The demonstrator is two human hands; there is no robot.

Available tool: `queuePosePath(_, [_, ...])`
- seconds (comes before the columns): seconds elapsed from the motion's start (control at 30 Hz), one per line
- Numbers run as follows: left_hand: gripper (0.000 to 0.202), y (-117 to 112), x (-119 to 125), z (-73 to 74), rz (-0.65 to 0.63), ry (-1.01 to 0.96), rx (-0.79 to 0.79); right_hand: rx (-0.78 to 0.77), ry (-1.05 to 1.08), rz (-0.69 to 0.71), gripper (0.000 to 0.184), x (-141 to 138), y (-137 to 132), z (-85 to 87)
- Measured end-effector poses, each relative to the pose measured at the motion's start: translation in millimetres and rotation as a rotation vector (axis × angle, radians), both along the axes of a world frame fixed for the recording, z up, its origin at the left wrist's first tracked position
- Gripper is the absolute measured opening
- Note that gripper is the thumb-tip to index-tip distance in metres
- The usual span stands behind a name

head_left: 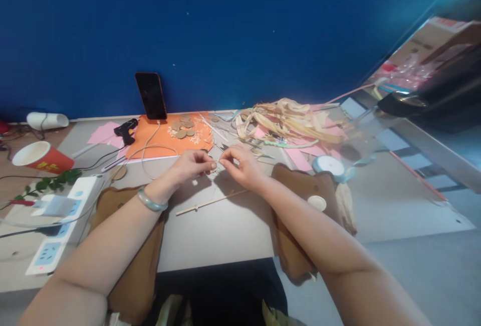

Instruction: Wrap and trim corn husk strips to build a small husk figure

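My left hand (193, 165), with a pale green bangle (152, 200) on its wrist, is closed in a pinch above the table. Facing it a short gap away, my right hand (242, 166) pinches too. Between the fingertips is something small, pale and thin, too fine to name. Below the hands lies a thin wooden stick (205, 204) with a small knob on it. Brown cushion-like pads sit under my forearms, a left pad (130, 235) and a right pad (287, 215). A round white disc (316, 203) rests on the right pad.
Behind the hands are an orange sheet (150, 140) with wooden discs (185, 126), a phone (151, 96) leaning on the blue wall, a black glue gun (127, 130) and dried husk strips (291, 118). A ribbon roll (328, 166) lies right; a power strip (71, 220) and red cup (45, 158) stand left.
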State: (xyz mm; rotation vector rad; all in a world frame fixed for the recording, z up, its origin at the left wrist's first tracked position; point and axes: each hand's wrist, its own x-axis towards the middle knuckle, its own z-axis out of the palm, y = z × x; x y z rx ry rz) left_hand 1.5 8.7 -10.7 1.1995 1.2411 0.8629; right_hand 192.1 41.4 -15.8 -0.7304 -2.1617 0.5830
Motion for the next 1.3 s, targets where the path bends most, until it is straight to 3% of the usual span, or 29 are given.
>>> queuePosePath(0.23, [0.034,-0.6,5.2,-8.3,0.061,0.062,0.015,-0.065,0.039,0.011,0.011,-1.4,1.4,-2.5])
queuePosePath(0.4, [0.036,-0.3,6.3,-10.1,0.014,0.114,0.052,-0.095,0.050,-0.035,0.014,0.2,4.1,-4.1])
queuePosePath(0.5, [0.040,1.2,6.6,-9.3,-0.037,0.102,0.069,-0.126,0.047,-0.056,0.013,1.8,6.1,-3.8])
queuePosePath(0.67, [0.045,2.7,8.9,-7.8,0.011,0.014,-0.025,-0.232,0.077,-0.057,0.012,2.2,6.8,-2.6])
queuePosePath(0.77, [0.042,2.6,6.9,-8.5,-0.029,0.000,-0.007,-0.266,0.076,-0.049,0.013,1.8,5.6,-1.9])
queuePosePath(0.93, [0.036,3.6,0.1,-15.4,-0.065,0.025,0.025,-0.269,0.071,-0.032,0.012,1.6,5.1,-3.4])
queuePosePath(1.07, [0.035,6.0,0.7,-19.1,0.005,0.021,0.063,-0.255,0.062,-0.027,0.012,1.4,5.8,-5.6])
queuePosePath(1.17, [0.035,7.0,3.2,-18.3,0.058,0.006,0.100,-0.241,0.044,-0.026,0.012,1.5,5.7,-5.8])
queuePosePath(1.3, [0.033,5.5,4.3,-14.2,0.026,0.028,0.091,-0.231,0.037,-0.029,0.011,1.9,5.6,-5.3])
